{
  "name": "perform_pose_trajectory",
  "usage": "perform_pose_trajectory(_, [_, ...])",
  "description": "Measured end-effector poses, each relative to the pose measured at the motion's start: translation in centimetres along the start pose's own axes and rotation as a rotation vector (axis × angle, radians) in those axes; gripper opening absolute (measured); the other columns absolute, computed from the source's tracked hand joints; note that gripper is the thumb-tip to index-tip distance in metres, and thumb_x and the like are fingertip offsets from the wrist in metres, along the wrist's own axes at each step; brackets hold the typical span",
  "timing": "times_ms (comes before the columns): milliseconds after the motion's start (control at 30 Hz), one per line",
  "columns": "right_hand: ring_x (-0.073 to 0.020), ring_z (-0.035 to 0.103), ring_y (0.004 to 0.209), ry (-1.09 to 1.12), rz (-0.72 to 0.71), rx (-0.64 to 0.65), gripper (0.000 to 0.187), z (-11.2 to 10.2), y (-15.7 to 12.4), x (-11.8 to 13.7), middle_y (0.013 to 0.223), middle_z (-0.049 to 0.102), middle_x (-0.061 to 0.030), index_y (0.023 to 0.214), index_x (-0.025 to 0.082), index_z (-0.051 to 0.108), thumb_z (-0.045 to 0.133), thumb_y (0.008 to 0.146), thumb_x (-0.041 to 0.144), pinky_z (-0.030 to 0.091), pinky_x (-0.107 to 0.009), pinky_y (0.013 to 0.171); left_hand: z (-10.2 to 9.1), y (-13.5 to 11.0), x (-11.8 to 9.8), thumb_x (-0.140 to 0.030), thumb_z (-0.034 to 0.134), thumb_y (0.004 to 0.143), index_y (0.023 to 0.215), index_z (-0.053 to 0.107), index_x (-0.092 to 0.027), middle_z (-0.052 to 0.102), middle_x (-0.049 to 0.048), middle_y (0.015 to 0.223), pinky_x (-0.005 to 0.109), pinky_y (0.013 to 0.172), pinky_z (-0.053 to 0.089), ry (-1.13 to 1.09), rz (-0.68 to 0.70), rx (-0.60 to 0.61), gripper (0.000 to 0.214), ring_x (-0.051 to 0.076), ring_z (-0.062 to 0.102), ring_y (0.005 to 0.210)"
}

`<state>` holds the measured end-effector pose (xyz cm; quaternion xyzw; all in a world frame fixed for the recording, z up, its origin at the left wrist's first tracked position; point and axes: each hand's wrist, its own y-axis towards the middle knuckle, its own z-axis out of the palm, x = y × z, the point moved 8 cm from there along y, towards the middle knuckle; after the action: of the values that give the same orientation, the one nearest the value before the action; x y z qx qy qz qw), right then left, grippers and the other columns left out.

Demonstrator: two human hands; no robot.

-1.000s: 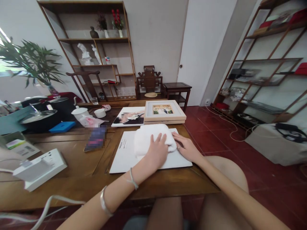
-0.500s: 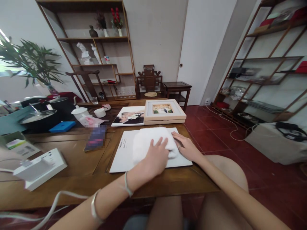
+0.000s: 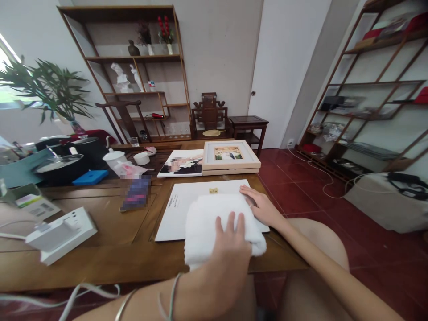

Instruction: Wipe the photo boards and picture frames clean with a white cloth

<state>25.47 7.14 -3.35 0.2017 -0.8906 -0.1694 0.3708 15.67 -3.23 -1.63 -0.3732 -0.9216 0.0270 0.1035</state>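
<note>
A flat white board [image 3: 187,205] lies on the wooden table [image 3: 107,249] in front of me. My left hand [image 3: 230,249] presses flat on a folded white towel [image 3: 214,223], fingers spread, at the board's near edge. My right hand [image 3: 262,207] rests flat on the board's right side, fingers stretched out, holding nothing. A small gold hanger [image 3: 213,191] shows near the board's far edge.
Behind the board lie a framed photo [image 3: 230,156] and a photo print [image 3: 182,163]. To the left are a phone [image 3: 135,192], a white power strip [image 3: 62,234], a blue box [image 3: 89,177], pots and a teapot [image 3: 113,157]. Shelves line both walls.
My left hand has dragged the towel from the board's far part toward me to its near edge, uncovering the small gold hanger. My right hand has stayed in place.
</note>
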Motion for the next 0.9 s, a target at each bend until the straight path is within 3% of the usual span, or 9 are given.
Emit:
perform_pose_trajectory(100, [-0.0232, 0.047, 0.125, 0.014, -0.004, -0.005, 0.038, -0.1, -0.1, 0.0, 0.131, 0.055, -0.0103, 0.117, 0.018, 0.062, 0.046, 0.083, 0.017, 0.036, -0.045, 0.106, 0.1, -1.4, -1.2, -0.024, 0.050, 0.086, 0.104, 0.069, -0.017, 0.033, 0.0152, 0.145, 0.059, 0.098, 0.035, 0.011, 0.060, -0.017, 0.028, 0.037, 0.033, 0.131])
perform_pose_trajectory(167, [-0.0234, 0.047, 0.125, 0.014, -0.006, -0.002, 0.038, 0.0, -0.1, 0.0, 0.131, 0.055, -0.0108, 0.117, 0.017, 0.062, 0.046, 0.083, 0.017, 0.036, -0.045, 0.106, 0.1, -1.2, -0.3, -0.022, 0.047, 0.087, 0.104, 0.069, -0.017, 0.032, 0.0135, 0.146, 0.058, 0.100, 0.035, -0.008, 0.052, -0.065, 0.028, 0.036, 0.031, 0.132])
perform_pose_trajectory(400, [-0.0245, 0.047, 0.125, -0.003, 0.026, -0.013, 0.036, -0.1, 0.0, -0.1, 0.130, 0.056, -0.0097, 0.116, 0.019, 0.063, 0.049, 0.083, 0.020, 0.035, -0.046, 0.107, -0.3, 3.5, 7.7, -0.010, 0.046, 0.084, 0.111, 0.064, -0.017, 0.036, 0.0094, 0.145, 0.050, 0.104, 0.034, -0.029, -0.031, -0.157, 0.033, 0.028, 0.033, 0.133])
perform_pose_trajectory(500, [-0.0246, 0.047, 0.125, -0.012, 0.035, -0.003, 0.035, -0.2, 0.0, 0.0, 0.131, 0.055, -0.0104, 0.116, 0.018, 0.062, 0.049, 0.083, 0.021, 0.034, -0.046, 0.108, -0.5, 4.2, 9.3, -0.008, 0.044, 0.085, 0.112, 0.063, -0.017, 0.034, 0.0090, 0.146, 0.050, 0.104, 0.033, -0.015, -0.088, -0.175, 0.034, 0.028, 0.030, 0.135])
perform_pose_trajectory(567, [-0.0249, 0.047, 0.125, -0.019, 0.044, 0.007, 0.036, -0.1, 0.0, 0.0, 0.130, 0.055, -0.0124, 0.116, 0.015, 0.062, 0.048, 0.083, 0.021, 0.034, -0.045, 0.108, -0.1, 3.7, 8.5, -0.009, 0.044, 0.086, 0.109, 0.065, -0.017, 0.035, 0.0091, 0.146, 0.052, 0.104, 0.033, -0.001, -0.105, -0.180, 0.032, 0.029, 0.029, 0.135])
perform_pose_trajectory(767, [-0.0229, 0.047, 0.125, -0.029, 0.022, 0.012, 0.037, 0.0, 0.0, 0.1, 0.130, 0.056, -0.0131, 0.116, 0.013, 0.062, 0.045, 0.084, 0.019, 0.035, -0.043, 0.108, 1.6, -0.3, 2.7, -0.016, 0.041, 0.091, 0.091, 0.071, -0.021, 0.036, 0.0073, 0.145, 0.056, 0.098, 0.039, 0.028, -0.007, -0.239, 0.031, 0.033, 0.035, 0.131])
perform_pose_trajectory(833, [-0.0227, 0.047, 0.125, -0.014, 0.010, 0.002, 0.036, -0.1, 0.0, 0.2, 0.130, 0.056, -0.0110, 0.116, 0.016, 0.062, 0.046, 0.083, 0.018, 0.036, -0.044, 0.107, 1.3, -0.7, 2.3, -0.017, 0.040, 0.092, 0.089, 0.071, -0.021, 0.036, 0.0065, 0.145, 0.055, 0.099, 0.038, 0.018, 0.022, -0.247, 0.032, 0.032, 0.034, 0.132])
perform_pose_trajectory(900, [-0.0233, 0.048, 0.125, 0.000, 0.018, -0.009, 0.036, -0.1, -0.1, 0.1, 0.130, 0.056, -0.0095, 0.116, 0.019, 0.062, 0.048, 0.083, 0.018, 0.035, -0.045, 0.107, 1.0, -0.1, 3.4, -0.017, 0.042, 0.090, 0.095, 0.070, -0.020, 0.035, 0.0067, 0.146, 0.054, 0.101, 0.035, -0.009, 0.013, -0.204, 0.028, 0.031, 0.032, 0.133])
